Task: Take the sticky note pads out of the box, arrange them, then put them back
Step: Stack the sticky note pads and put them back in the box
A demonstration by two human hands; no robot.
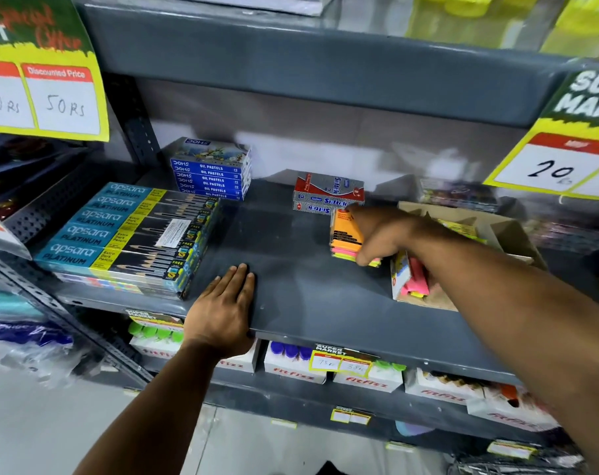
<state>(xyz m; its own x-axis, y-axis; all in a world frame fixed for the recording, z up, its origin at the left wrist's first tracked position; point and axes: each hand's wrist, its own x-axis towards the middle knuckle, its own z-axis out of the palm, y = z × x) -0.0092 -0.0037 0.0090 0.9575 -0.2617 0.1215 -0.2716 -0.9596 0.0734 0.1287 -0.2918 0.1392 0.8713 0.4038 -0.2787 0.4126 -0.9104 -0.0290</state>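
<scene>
Right now our right hand (377, 234) has its fingers (366, 257) curled over the near end of a stack of sticky note pads (346, 238), thumb side toward the far end, so the grip looks closed on the stack, though we cannot tell whether it is pinching it or only pressing it square. The stack lies flat on the shelf (291, 269), orange pad on top with pink and yellow edges showing beneath our fingertips. Its long axis runs away from us, from the fingertips toward the Softek boxes (327, 193) just beyond the thumb, and the printed label end points to the back. Just to the wrist side of the fingers, more pads (411, 279) sit on edge in the near end of the cardboard box (490, 228), leaning, with pink and yellow showing. We judge this to be the arranging step: some pads are out, others not yet. The next move, we think, calls for squaring this stack, then reaching back into the box. Our left hand (226, 303) lies well apart, flat and spread on the shelf's front edge, holding nothing, beside the Apsara pencil packs (126, 234).
</scene>
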